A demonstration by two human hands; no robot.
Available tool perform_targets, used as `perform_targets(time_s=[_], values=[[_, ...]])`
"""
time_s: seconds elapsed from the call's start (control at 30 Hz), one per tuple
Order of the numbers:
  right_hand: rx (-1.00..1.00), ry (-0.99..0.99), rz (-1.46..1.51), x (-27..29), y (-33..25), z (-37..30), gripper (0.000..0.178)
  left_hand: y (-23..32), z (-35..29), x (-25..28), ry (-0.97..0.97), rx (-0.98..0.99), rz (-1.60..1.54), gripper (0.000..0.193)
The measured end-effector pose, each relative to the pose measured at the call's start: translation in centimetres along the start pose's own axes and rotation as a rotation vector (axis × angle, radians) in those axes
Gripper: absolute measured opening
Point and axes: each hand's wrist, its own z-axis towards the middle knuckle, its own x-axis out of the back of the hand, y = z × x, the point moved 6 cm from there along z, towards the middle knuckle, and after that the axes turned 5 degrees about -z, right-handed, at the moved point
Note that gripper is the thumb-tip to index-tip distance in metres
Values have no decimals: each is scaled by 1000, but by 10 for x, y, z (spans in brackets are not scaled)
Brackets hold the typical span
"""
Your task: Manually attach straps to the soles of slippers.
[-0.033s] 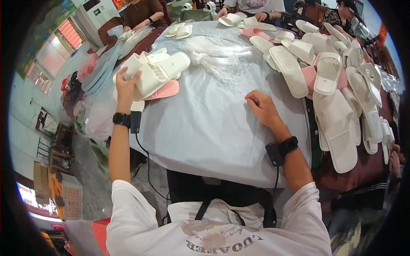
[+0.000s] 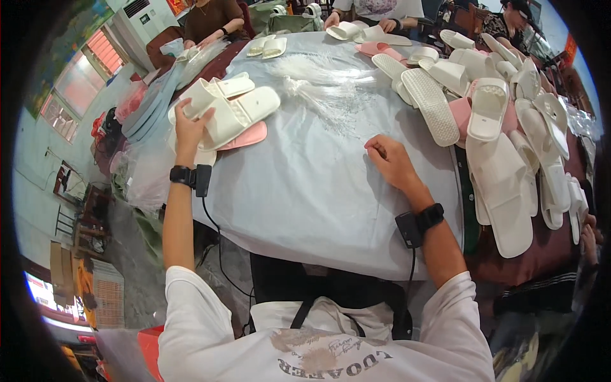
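Observation:
My left hand (image 2: 189, 130) is closed around the band end of a white slide slipper (image 2: 240, 113), thumb on its near side and fingers over the far side. Just behind it lie more white slippers (image 2: 234, 85), and a pink slipper (image 2: 247, 136) shows beneath. How many are gripped together is hidden. Over the pale grey table cover (image 2: 305, 197), my right hand (image 2: 391, 164) is closed, fingers curled in toward the palm; nothing shows in them. Beyond both hands lies a bundle of clear plastic bags (image 2: 312, 86).
A large heap of white slippers (image 2: 499, 181), with some pink ones, fills the right side. A small white pair (image 2: 267, 46) sits at the far left. Flat blue-grey pieces (image 2: 153, 102) and clear plastic (image 2: 149, 181) lie at left. Other people work across the table.
The white slipper in my left hand has dipped slightly down and left, closer to the pink one. My right hand stays where it was.

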Motion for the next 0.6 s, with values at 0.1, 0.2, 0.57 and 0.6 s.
perform_targets(time_s=[0.1,0.2,0.57,0.6], values=[[38,16,3,-3,-5,1,12,10,10,-5,-61,-44,612,80],[-4,1,-5,-5,-6,-5,12,51,0,-27,-126,-293,1164,76],[27,-35,28,-13,-13,8,9,302,-237,-170,-477,-751,103,79],[10,-40,7,-6,-5,5,9,286,-209,-153,-478,-740,76,79]])
